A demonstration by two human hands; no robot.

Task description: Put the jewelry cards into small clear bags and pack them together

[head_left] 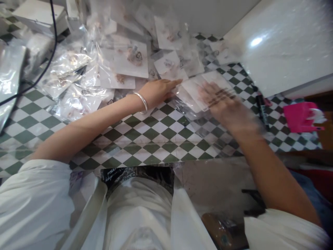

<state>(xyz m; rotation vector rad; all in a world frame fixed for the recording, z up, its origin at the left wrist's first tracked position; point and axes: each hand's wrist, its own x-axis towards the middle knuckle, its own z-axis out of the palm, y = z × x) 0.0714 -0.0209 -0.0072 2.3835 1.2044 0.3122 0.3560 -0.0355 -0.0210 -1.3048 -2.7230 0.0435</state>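
A clear plastic bag with white cards (pixel 191 93) lies on the checkered table between my hands. My left hand (pixel 158 91), with a silver bangle at the wrist, has its fingertips at the bag's left edge; its fingers lie together, and what they hold, if anything, is hidden. My right hand (pixel 221 100) is blurred by motion over the right part of the bag, fingers stretched forward across it. Several bagged white cards (pixel 130 57) with small golden items are piled beyond my left hand.
A black cable (pixel 53 52) hangs at the left. White boxes (pixel 39 15) stand at the back left. At the right are a black marker (pixel 262 111), a pink container (pixel 298 116) and a large white plastic-covered sheet (pixel 288 45). The checkered table's front edge (pixel 156 161) runs before my body.
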